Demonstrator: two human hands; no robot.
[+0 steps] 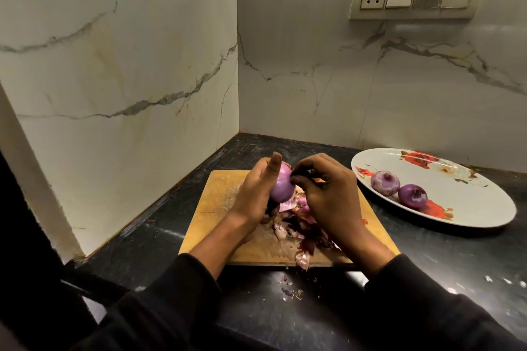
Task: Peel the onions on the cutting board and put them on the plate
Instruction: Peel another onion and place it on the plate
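Onion [281,186] three sits gripped in the left hand [256,194], right hand [325,194] fingertips [293,179] pinching skin at its top, with two peeled onions [399,187] plated [470,208].

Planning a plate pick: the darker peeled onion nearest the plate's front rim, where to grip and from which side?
Grip the darker onion across its round middle, coming from above. Its stem nub points up, so its sides are clear front and right. The paler onion sits close on its left, and the plate rim is shallow.
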